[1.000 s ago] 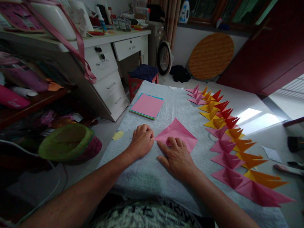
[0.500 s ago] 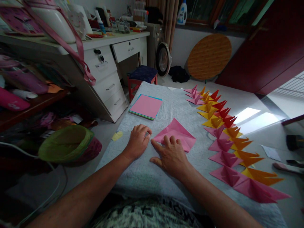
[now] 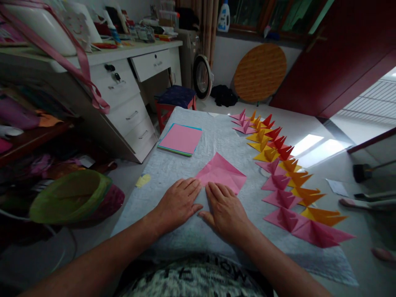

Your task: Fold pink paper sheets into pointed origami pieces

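Note:
A pink sheet of origami paper (image 3: 221, 170), creased and partly folded, lies on the cloth-covered table in front of me. My left hand (image 3: 181, 202) rests flat, its fingertips at the paper's left corner. Flat on the paper's near edge are the fingers of my right hand (image 3: 224, 206), its thumb pointing toward the left thumb. Neither hand grips anything. Beyond the left hand sits a stack of square paper (image 3: 181, 139), pink on top with blue and green edges below.
Folded paper cranes stand in rows along the table's right side: pink ones (image 3: 281, 200), orange ones (image 3: 309, 196) and red ones (image 3: 280, 142). A yellow patch (image 3: 143, 180) shows at the left edge. A green-lined bin (image 3: 71, 196) and a stool (image 3: 175, 97) stand off the table.
My left hand has come down from its curled position and now lies flat at the paper's left corner. My right hand's fingers have drawn together along the near edge. The view has shifted right.

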Demonstrator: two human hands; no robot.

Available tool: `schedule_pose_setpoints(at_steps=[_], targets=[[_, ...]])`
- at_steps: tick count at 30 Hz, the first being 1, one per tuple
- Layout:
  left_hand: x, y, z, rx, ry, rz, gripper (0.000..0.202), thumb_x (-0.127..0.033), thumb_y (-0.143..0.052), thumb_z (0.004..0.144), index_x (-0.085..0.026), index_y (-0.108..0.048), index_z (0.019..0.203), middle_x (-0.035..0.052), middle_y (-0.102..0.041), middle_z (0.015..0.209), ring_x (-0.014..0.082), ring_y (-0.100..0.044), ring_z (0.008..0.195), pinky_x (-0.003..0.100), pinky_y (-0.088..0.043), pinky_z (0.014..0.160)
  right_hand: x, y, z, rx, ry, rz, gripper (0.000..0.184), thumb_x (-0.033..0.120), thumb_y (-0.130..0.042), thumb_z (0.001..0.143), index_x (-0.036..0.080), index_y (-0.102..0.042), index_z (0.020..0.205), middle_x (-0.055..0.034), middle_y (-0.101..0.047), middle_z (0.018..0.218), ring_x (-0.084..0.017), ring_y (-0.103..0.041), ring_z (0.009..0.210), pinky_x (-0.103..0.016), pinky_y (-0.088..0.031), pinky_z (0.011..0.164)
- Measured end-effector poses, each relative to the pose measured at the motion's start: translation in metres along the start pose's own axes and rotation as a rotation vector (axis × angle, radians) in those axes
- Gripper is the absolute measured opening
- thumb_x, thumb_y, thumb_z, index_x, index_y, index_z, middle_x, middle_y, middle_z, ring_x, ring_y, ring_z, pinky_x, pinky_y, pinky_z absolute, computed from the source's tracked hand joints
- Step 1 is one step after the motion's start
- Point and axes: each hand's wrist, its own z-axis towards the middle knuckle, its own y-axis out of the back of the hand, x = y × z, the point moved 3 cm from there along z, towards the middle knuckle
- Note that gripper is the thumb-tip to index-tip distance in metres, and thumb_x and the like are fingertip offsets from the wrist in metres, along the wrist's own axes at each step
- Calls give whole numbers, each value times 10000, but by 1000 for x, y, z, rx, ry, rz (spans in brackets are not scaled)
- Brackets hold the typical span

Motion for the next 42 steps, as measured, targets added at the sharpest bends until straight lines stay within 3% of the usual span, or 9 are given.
schedule_pose_setpoints(at_steps=[6,17,20,24,27,29,36,40,42], targets=[[-1,7,-4,9,99,34,431,-376,-633,916,-136,-612,1274,160,-639,1304,326,-559,1216,474,-405,1042,-19,1,-33,-25,-70,-72,721,559,-590,916,75,-487,1440,-186,-514,1477,-339,-447,1353,-494,-334,1159],[4,10,-10,-4,182,39,339,-302,-637,897,-140,-637,1195,176,-635,1241,345,-569,1161,474,-453,970,-35,2,-71,-111,-202,-145,571,483,-606,923,120,-574,1362,-159,-578,1414,-342,-462,1319,-499,-345,1130],[5,14,-10,13,187,38,351,-304,-638,897,-141,-627,1207,177,-633,1253,344,-567,1170,477,-459,972,-37,9,-71,-139,-227,-117,443,405,-592,938,129,-624,1284,-147,-613,1358,-337,-478,1285,-495,-363,1108],[6,19,-7,54,229,22,280,-302,-629,898,-153,-638,1135,156,-658,1193,331,-602,1092,482,-495,923,-45,21,-60,-183,-324,25,213,258,-507,967,176,-701,934,-111,-685,1091,-279,-575,1049,-433,-456,964],[1,22,3,6,243,-91,242,-256,-610,889,-171,-624,1115,136,-654,1187,304,-615,1090,457,-518,939,-52,26,-47,-291,-406,85,182,247,-539,925,168,-671,1022,-121,-653,1038,-282,-566,987,-434,-457,902],[-4,22,13,-59,230,-240,332,-222,-573,899,-193,-568,1229,121,-618,1280,264,-604,1174,406,-521,985,-55,23,-39,-315,-448,100,224,258,-572,890,164,-655,1075,-125,-636,1060,-294,-552,1003,-441,-439,906],[-15,9,60,-27,173,-574,585,-135,-612,814,-156,-470,1382,146,-560,1416,263,-533,1317,426,-434,1115,-58,5,-23,-361,-477,274,110,173,-531,843,210,-627,805,-81,-624,938,-260,-526,937,-406,-419,867],[-15,10,70,-15,174,-627,271,-76,-537,806,-181,-645,1031,75,-700,1062,225,-653,1016,374,-512,932,-54,10,-23,-468,-341,392,95,192,-516,858,222,-595,814,-77,-623,1005,-262,-535,1038,-434,-407,950],[-11,16,66,-57,190,-646,232,-25,-491,764,-187,-629,856,40,-670,889,196,-635,869,331,-509,822,-51,13,-25,-505,-254,377,88,229,-542,855,218,-598,921,-95,-612,1131,-284,-506,1187,-476,-359,1048]])
